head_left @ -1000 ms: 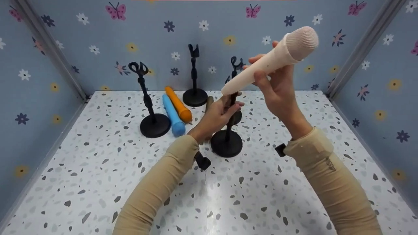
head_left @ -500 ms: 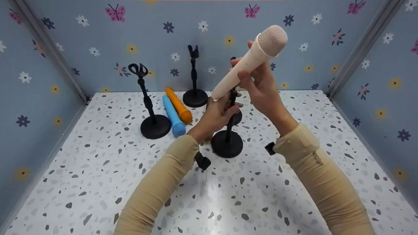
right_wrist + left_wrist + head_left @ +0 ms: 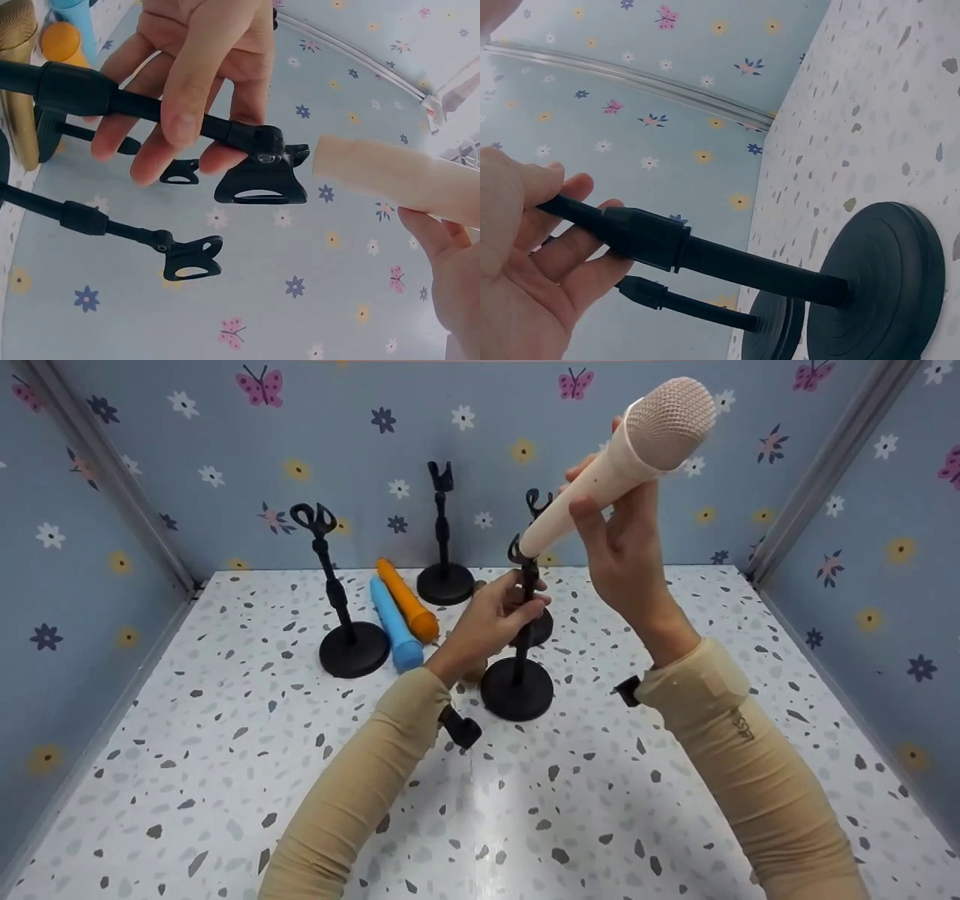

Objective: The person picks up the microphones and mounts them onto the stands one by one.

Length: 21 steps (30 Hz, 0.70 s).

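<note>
My left hand (image 3: pixel 487 619) grips the pole of a black microphone stand (image 3: pixel 517 690), thumb on one side and fingers on the other. Up in the air, my right hand (image 3: pixel 634 559) holds a pale pink microphone (image 3: pixel 615 469) by its body, mesh head up and to the right. The handle's lower end points at the stand's clip (image 3: pixel 262 184); in the right wrist view a small gap separates them. In the left wrist view, the gripped stand's round base (image 3: pixel 877 285) appears at the lower right.
Behind the gripped stand is another stand (image 3: pixel 538 626); two more stand at back centre (image 3: pixel 446 585) and left (image 3: pixel 354 649). Blue (image 3: pixel 396 630) and orange (image 3: pixel 409 600) microphones lie side by side. A gold microphone (image 3: pixel 24 97) is mostly hidden in the head view. Patterned walls surround the table.
The right hand first carried the microphone left and slightly down, then back right and up. Its lower end is now by the clip rather than over the left hand, which stays on the pole.
</note>
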Each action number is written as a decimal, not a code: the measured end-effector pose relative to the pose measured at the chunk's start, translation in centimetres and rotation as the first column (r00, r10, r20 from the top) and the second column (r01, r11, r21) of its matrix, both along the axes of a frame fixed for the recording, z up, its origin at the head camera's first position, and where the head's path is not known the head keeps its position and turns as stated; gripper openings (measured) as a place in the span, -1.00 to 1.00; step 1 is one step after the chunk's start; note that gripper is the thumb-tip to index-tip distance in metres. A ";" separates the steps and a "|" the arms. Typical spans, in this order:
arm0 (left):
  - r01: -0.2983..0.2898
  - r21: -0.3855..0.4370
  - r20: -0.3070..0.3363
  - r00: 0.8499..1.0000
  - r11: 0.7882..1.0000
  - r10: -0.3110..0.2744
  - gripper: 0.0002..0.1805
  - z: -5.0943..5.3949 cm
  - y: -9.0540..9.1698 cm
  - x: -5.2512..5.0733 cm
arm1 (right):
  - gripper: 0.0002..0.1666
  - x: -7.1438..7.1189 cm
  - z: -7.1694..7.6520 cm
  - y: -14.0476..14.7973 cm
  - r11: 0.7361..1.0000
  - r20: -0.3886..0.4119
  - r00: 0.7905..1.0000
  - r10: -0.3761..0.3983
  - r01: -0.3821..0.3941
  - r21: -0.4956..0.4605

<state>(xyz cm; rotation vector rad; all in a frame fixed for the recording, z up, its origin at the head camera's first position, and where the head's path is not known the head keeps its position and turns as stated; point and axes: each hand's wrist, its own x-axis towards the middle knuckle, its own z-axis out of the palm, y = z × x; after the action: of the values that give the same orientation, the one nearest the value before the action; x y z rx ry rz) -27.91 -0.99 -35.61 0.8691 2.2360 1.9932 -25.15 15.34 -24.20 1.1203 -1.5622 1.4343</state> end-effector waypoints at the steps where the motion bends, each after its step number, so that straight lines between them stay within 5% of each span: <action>1: 0.006 0.009 0.029 1.000 1.000 -0.006 -0.65 0.1 -0.1 -0.1 | -0.09 -0.1 0.0 0.0 1.000 -0.004 1.000 -0.005 0.005 0.012; 9: 0.028 0.112 0.213 0.976 0.993 -0.051 -0.31 0.6 0.1 -0.9 | -0.23 -0.4 0.2 0.4 0.997 0.016 1.000 -0.016 0.015 0.070; 13: 0.047 0.180 0.299 0.949 0.982 -0.101 -0.31 0.9 0.1 -1.2 | -0.34 0.0 0.5 0.4 0.991 0.086 0.995 -0.045 0.034 0.128; 17: 0.062 0.234 0.328 0.934 0.970 -0.139 -0.24 1.2 0.0 -1.6 | -0.45 0.3 0.9 0.3 0.975 0.116 0.990 -0.085 0.059 0.212; 21: 0.079 0.258 0.330 0.929 0.963 -0.165 -0.17 1.4 0.0 -2.0 | -0.46 0.2 1.2 0.4 0.933 0.036 0.990 -0.138 0.118 0.341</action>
<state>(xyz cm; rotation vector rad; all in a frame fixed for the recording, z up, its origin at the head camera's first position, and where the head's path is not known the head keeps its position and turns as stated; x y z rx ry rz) -29.92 -0.95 -34.24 0.5899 1.7342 2.1856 -24.97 15.74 -22.98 1.1515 -1.9402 1.1479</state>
